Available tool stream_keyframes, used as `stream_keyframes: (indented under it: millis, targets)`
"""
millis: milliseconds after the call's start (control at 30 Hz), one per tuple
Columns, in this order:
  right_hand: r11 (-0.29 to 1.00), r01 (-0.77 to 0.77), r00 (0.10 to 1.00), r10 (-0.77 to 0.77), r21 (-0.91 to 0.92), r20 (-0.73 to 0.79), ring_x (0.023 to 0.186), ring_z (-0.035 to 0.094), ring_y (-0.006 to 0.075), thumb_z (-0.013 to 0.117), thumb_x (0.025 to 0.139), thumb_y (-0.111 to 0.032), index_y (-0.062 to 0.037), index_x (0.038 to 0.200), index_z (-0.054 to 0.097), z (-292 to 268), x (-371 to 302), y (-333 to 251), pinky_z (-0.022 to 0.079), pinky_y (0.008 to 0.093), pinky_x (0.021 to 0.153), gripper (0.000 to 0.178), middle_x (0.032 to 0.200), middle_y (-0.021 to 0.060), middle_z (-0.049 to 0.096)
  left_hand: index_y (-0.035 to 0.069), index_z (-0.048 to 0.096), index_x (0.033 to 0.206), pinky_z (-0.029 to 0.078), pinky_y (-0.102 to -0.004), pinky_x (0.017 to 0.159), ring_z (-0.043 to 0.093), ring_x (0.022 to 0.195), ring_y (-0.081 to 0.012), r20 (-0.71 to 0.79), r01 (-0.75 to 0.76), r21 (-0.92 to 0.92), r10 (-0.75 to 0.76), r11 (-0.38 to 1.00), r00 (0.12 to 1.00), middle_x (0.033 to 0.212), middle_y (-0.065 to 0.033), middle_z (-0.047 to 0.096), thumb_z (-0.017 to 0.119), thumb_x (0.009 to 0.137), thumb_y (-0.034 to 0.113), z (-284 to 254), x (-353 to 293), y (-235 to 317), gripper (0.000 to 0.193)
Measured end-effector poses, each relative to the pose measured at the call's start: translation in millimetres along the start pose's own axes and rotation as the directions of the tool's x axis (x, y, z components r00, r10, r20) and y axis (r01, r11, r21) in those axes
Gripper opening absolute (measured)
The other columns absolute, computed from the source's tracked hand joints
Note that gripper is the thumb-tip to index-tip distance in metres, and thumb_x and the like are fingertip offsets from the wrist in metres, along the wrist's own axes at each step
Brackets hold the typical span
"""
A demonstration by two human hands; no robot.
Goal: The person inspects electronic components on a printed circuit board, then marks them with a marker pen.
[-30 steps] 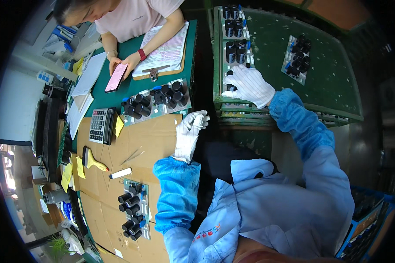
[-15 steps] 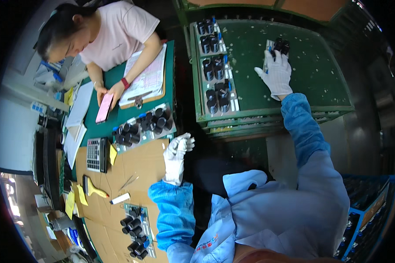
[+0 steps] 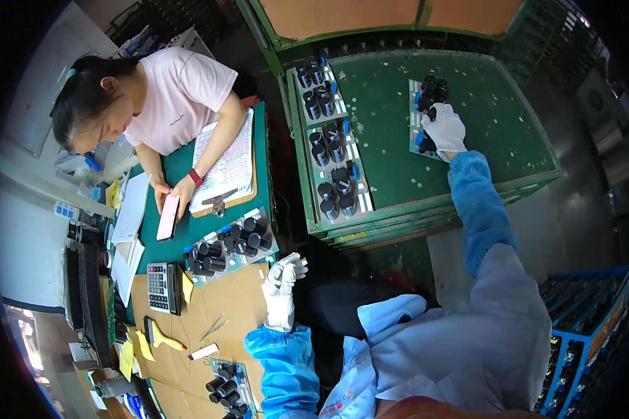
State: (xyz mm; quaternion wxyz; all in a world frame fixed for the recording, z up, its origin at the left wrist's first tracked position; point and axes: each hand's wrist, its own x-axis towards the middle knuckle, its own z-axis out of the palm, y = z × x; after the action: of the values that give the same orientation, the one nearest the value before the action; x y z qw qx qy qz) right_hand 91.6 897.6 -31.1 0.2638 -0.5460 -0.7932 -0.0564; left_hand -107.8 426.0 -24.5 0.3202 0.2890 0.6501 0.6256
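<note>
Board under glove (image 3: 415, 126): pale circuit board with black cylindrical parts, lying on the right half of the green table (image 3: 496, 122), well apart from the left row.
Right hand (image 3: 444, 130): white-gloved, laid from above over the board's middle and near part; far cylinders stand clear of the fingertips, the board's left strip shows beside them. Fingers bent downward; whether they grip or merely rest cannot be told, the undersides being hidden. Overhead reach probably suits the upright parts, which offer something to hold.
Row of boards (image 3: 366, 201): similar pieces, end to end along the table's left edge, parts upward; perhaps so ranged to keep them from knocking together.
Left hand (image 3: 281, 286): white-gloved, fingers loosely curled at the cardboard's right edge; no object shows, though the palm is partly hidden.
Cardboard sheet (image 3: 182, 328): spread over the near bench, likely as padding; carries a brush (image 3: 162, 336), a white pen-like stick (image 3: 203, 351) and a near board (image 3: 243, 380).
Bench board (image 3: 268, 246): just beyond the left hand, parts upward.
Co-worker (image 3: 182, 94): far left, phone (image 3: 168, 216) held in both hands, beside a clipboard (image 3: 250, 193).
</note>
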Motion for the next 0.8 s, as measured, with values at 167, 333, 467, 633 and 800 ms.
stream_keyframes:
  millis: [167,333,467,633,800]
  targets:
    - [0.968,0.246,0.968,-0.248,-0.049,-0.037,0.077,0.063,0.0313,0.067,0.078,-0.036,-0.0139,0.105,0.058,-11,-14,-3,0.054,0.0429,0.061,0.037,0.095,0.0092,0.055,-0.003,0.059,0.121,0.051,-0.0287,0.083,0.065,0.089,-0.0167,-0.017,0.037,-0.012,-0.037,0.999,0.999,0.103,-0.0117,0.068,0.053,0.099,0.023,0,-2,5,0.034]
    - [0.973,0.185,0.974,-0.2,-0.136,-0.106,0.071,0.064,0.0304,0.067,0.078,-0.037,-0.0103,0.1,0.058,0,-1,-21,0.054,0.0424,0.055,0.035,0.09,0.01,0.056,-0.002,0.059,0.121,0.051,-0.0284,0.083,0.065,0.089,-0.0164,-0.017,0.025,-0.005,-0.025,1.0,1.0,0.103,-0.0118,0.068,0.052,0.1,0.021,3,1,5,0.033]
    - [0.985,0.073,0.995,-0.082,-0.157,-0.056,0.07,0.067,0.0335,0.06,0.082,-0.049,-0.0058,0.092,0.063,-11,3,-48,0.055,0.043,0.06,0.045,0.083,0.0155,0.063,-0.002,0.059,0.121,0.051,-0.0289,0.084,0.065,0.09,-0.0169,-0.033,0.044,-0.008,-0.044,0.999,0.998,0.105,-0.0127,0.068,0.052,0.1,0.02,3,3,0,0.031]
    - [0.964,0.256,0.932,-0.227,-0.07,0.283,0.097,0.065,0.0356,0.055,0.087,-0.049,-0.0038,0.107,0.065,-77,19,-41,0.052,0.0469,0.078,0.05,0.105,0.0178,0.066,-0.002,0.059,0.121,0.052,-0.0305,0.083,0.066,0.09,-0.0188,-0.059,0.043,0.037,-0.041,0.998,0.997,0.103,-0.0127,0.068,0.053,0.099,0.022,4,-1,2,0.033]
    - [0.662,0.729,0.666,-0.628,-0.174,0.403,0.131,0.042,0.035,0.068,0.073,-0.008,-0.0182,0.138,0.047,-56,67,9,0.045,0.0482,0.099,0.069,0.145,0.0082,0.04,-0.002,0.06,0.12,0.052,-0.0304,0.083,0.066,0.09,-0.0185,-0.057,0.046,0.015,-0.046,0.999,0.997,0.102,-0.0125,0.069,0.054,0.099,0.023,3,-1,6,0.033]
